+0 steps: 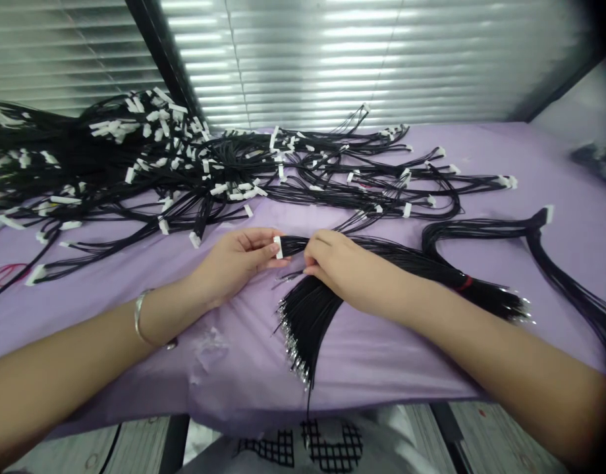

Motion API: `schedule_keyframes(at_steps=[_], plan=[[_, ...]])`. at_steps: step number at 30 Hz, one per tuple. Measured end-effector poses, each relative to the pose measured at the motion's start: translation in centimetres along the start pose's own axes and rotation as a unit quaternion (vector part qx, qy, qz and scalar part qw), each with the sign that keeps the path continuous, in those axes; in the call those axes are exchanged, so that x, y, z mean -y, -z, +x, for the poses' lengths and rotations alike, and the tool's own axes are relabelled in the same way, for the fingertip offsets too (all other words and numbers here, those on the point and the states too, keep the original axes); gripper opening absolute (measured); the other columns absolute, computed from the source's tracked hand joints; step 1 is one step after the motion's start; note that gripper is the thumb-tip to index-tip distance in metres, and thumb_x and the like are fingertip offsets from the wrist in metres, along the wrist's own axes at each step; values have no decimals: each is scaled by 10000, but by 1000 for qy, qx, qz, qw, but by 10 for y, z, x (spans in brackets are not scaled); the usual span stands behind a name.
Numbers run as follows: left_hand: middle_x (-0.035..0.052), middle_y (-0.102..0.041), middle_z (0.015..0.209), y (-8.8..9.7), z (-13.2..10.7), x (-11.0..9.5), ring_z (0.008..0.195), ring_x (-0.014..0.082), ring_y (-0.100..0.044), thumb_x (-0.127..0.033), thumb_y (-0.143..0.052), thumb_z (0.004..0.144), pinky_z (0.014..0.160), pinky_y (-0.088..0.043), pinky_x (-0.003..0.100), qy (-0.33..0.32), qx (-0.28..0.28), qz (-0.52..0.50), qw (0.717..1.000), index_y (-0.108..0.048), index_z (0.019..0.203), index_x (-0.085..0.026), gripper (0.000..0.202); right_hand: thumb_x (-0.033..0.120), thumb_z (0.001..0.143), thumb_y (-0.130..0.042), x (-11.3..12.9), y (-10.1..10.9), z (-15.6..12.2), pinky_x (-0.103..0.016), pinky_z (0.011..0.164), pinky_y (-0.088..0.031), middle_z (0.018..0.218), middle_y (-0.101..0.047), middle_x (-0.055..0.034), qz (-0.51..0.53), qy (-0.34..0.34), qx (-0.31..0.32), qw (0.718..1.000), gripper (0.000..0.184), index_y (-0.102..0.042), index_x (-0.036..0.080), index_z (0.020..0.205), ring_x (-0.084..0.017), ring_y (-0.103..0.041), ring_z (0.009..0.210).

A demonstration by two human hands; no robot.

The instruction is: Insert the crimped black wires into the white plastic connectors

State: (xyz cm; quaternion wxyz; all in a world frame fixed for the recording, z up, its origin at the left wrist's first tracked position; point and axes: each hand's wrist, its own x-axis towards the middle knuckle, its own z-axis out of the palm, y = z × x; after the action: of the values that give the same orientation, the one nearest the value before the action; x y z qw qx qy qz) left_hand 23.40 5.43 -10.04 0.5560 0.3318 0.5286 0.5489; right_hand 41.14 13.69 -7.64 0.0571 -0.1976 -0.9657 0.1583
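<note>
My left hand (248, 253) pinches a white plug connector (278, 247) between thumb and fingers. Black wires (294, 244) run from the connector to the right, under my right hand (332, 263). The right fingers are closed on these wires close to the connector; their tips are partly hidden. Beneath and beside my right hand lies a bundle of loose black wires (310, 316) with shiny metal terminals fanned out at its near end. A red tie (464, 283) binds that bundle farther right, where more metal ends show.
A large heap of black cable harnesses (85, 151) with white connectors covers the back left of the purple-covered table (263, 368). More harnesses (406, 171) stretch along the back. Another black harness (530, 230) curves at the right. Window blinds (307, 59) stand behind.
</note>
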Motion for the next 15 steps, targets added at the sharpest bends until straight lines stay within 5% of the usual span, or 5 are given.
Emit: schedule_keyframes(at_steps=[4, 10, 15], plan=[[58, -711, 917, 3, 1, 0, 860, 128, -651, -177, -670, 791, 858, -501, 233, -5, 26, 12, 1000, -695, 971, -118, 191, 198, 871, -515, 3, 4, 1, -235, 589, -349, 729, -615, -10, 85, -53, -32, 994, 91, -594, 154, 881, -118, -515, 622], [60, -708, 953, 4, 0, -1, 849, 130, -650, -135, -688, 764, 808, -536, 230, 5, 22, 3, 1000, -707, 957, -124, 194, 168, 826, -517, -2, 3, 7, -201, 586, -349, 674, -618, 20, 175, -41, -128, 975, 144, -642, 146, 758, -74, -499, 595], [57, -706, 927, 3, -2, -2, 823, 118, -650, -139, -684, 771, 799, -542, 224, 9, 25, 3, 1000, -704, 948, -116, 180, 186, 771, -535, -3, 3, 6, -210, 497, -296, 543, -538, 39, 202, -81, -121, 968, 166, -618, 142, 634, -63, -425, 503]])
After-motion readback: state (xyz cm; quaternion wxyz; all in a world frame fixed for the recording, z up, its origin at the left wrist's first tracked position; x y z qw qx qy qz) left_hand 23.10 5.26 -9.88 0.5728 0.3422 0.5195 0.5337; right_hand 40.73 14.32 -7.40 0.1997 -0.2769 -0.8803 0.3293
